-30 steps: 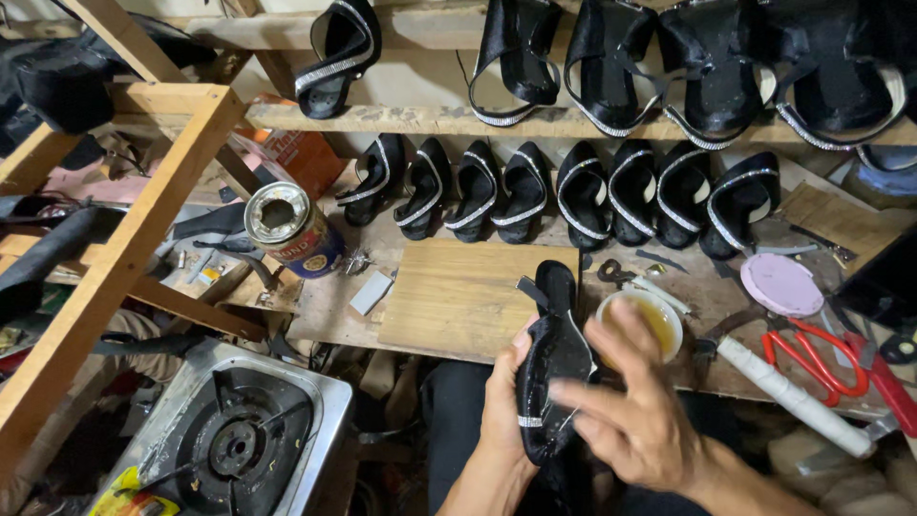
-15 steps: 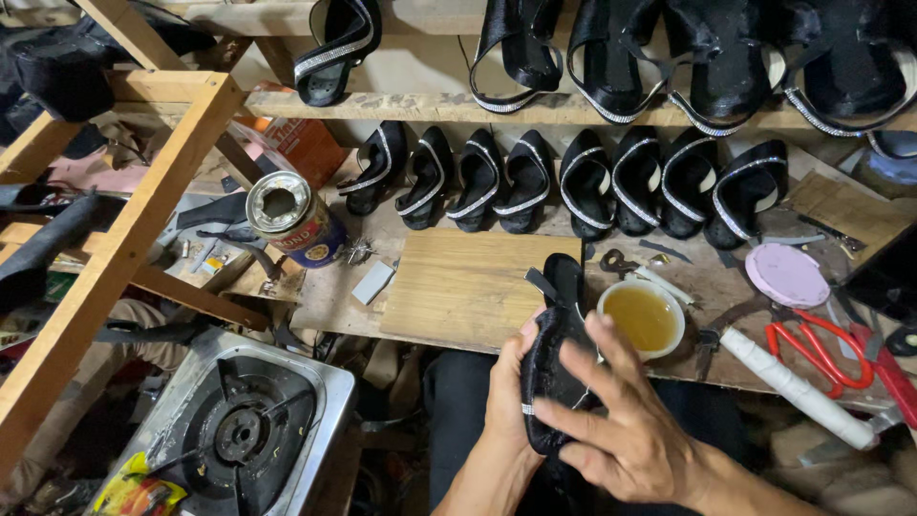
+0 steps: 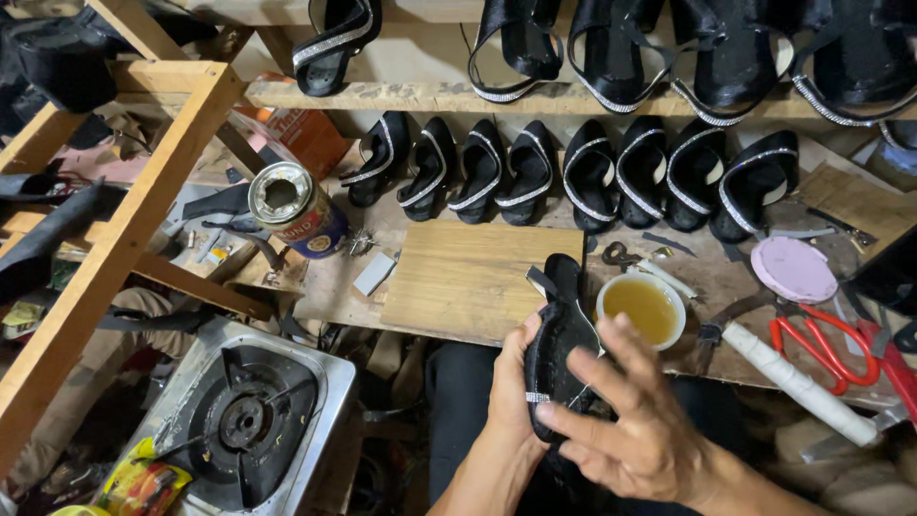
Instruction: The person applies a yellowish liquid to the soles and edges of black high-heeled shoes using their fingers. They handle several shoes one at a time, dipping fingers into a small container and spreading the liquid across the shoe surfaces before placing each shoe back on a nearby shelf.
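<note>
A black sandal with a thin sparkly trim stands on edge in front of me, just below the workbench edge. My left hand grips it from the left side. My right hand lies flat against its right face, fingers spread and pressing on it. Right beside the sandal sits a white bowl of yellow glue on the bench. A bare wooden board lies on the bench to the left of the sandal.
A row of several black sandals leans at the back of the bench, more on the shelf above. Red scissors, a white-wrapped tool handle, a pink disc, an open tin can, a gas stove lower left.
My right hand has slid down and across the sandal's side, fingers spreading wider. The left hand keeps its grip. The view has shifted slightly lower.
</note>
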